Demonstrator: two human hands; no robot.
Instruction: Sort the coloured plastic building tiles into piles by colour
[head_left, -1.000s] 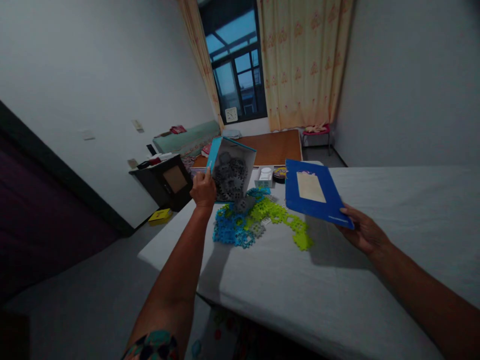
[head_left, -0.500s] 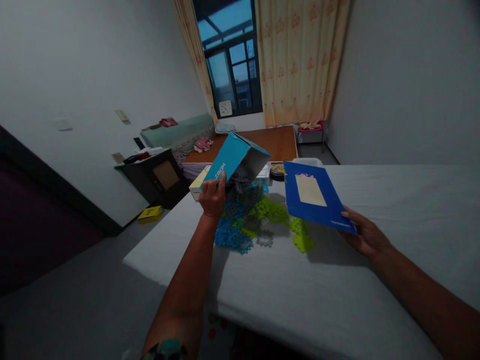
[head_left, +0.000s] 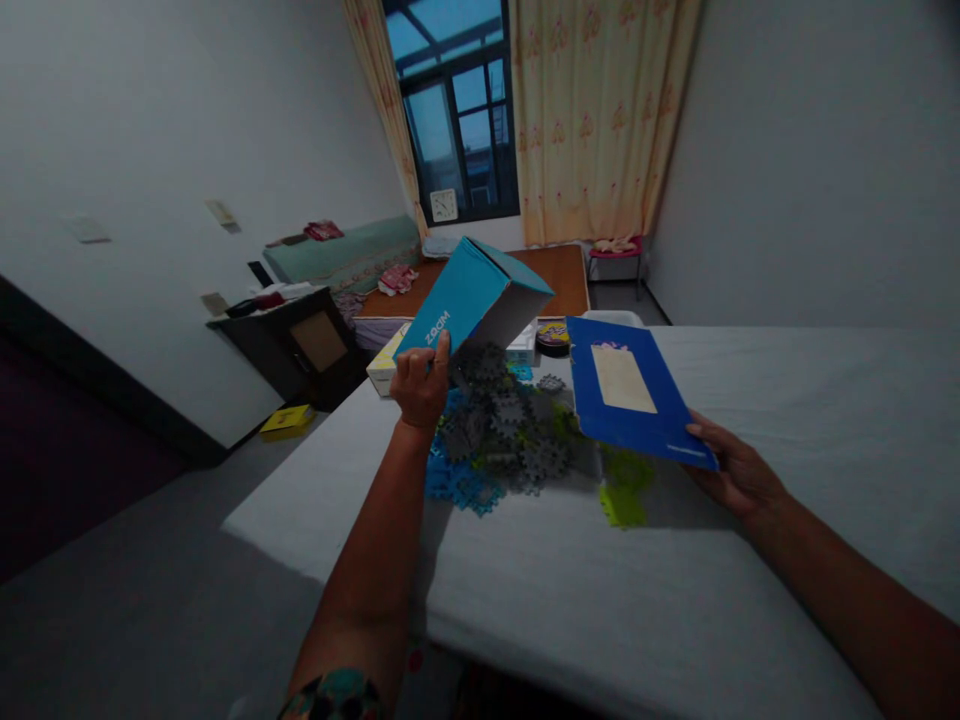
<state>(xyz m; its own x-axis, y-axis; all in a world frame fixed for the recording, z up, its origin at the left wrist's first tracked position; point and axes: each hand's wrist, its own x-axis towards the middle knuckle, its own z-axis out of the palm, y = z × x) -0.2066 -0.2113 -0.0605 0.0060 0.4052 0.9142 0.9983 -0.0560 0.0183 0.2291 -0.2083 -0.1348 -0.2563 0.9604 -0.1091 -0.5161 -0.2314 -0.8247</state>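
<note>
1. The table [head_left: 600,600], covered with a white cloth, is seen beneath both forearms.
2. The right hand [head_left: 731,475] is closed on the near corner of a flat blue lid [head_left: 630,395], with the thumb laid on top. The lid is held tilted above the table, well apart from the left hand [head_left: 421,385].
3. The left hand is clamped on the lower end of a teal box [head_left: 472,295]. The box is raised and tipped, with its open mouth turned downward.
4. Between the hands, under the box's mouth, grey toothed pieces [head_left: 502,420] are heaped on the table.
5. Blue pieces [head_left: 457,485] are seen just under the left hand, at the near edge of the heap. Green pieces [head_left: 622,495] are partly shaded by the lid, left of the right hand.
6. Just beyond the left hand, a pale yellow box [head_left: 384,368] is partly hidden by the teal box. A small white box [head_left: 523,345] and a round tin [head_left: 555,338] are set beyond the heap.
7. Farther off, left of the left hand, a dark cabinet [head_left: 300,345] is seen. A clock [head_left: 444,205] is propped below the window [head_left: 465,110].
</note>
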